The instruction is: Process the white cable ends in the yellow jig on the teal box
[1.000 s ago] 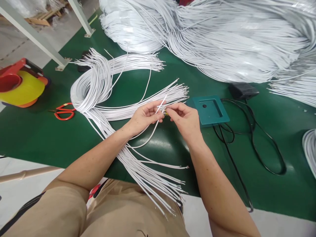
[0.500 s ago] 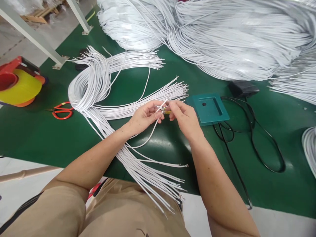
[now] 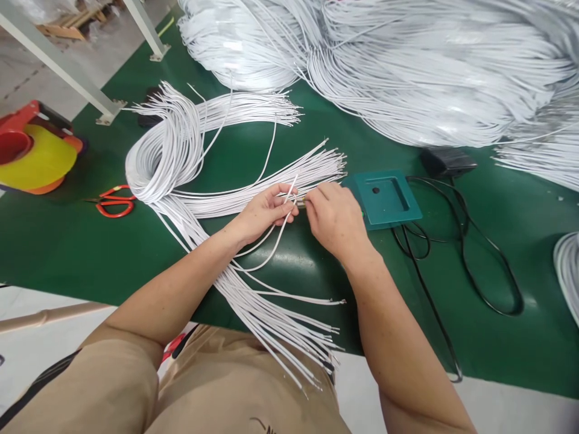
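My left hand is closed in a pinch on a white wire, whose tip points up past the fingers. More white wire trails below that hand toward the bundle. My right hand is closed close by, knuckles up. A small yellowish, metallic-looking piece shows between the two hands at the right fingertips; its kind is too small to tell. Behind the hands lies a bundle of white wires with its ends fanned out. Another branch of the bundle spreads toward the table's front edge.
A teal device with a recessed top stands beside my right hand, near a black cable and a black box. Red-handled scissors and a tape dispenser are left. Large wire heaps fill the back.
My right hand has turned over so its back faces up, its fingers now curled over the small yellowish piece. The wire in my left hand has shifted slightly left.
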`<state>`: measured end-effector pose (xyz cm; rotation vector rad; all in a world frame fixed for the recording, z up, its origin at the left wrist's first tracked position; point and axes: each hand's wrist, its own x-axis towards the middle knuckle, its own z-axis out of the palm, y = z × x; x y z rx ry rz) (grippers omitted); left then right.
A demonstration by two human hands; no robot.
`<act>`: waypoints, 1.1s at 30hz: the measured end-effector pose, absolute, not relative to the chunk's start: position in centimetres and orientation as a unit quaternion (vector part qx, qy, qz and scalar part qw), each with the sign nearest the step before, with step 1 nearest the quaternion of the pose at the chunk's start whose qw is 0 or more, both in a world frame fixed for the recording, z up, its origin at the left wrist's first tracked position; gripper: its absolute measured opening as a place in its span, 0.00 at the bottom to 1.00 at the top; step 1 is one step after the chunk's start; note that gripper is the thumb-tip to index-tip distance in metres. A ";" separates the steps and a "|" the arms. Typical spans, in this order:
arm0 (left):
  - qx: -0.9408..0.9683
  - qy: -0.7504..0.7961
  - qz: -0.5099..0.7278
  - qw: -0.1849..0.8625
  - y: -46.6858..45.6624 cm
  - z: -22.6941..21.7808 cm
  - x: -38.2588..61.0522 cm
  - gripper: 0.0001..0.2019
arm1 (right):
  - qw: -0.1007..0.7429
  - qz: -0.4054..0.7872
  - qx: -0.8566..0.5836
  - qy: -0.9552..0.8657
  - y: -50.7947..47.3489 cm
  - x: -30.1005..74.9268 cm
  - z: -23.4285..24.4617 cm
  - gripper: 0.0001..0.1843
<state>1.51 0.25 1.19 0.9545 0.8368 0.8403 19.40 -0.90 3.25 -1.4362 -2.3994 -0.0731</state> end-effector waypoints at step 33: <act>0.566 0.478 0.340 0.579 0.7 -1.2 2.2 0.10 | 0.197 -0.123 -0.643 -0.730 -0.1 23.0 3.2 0.20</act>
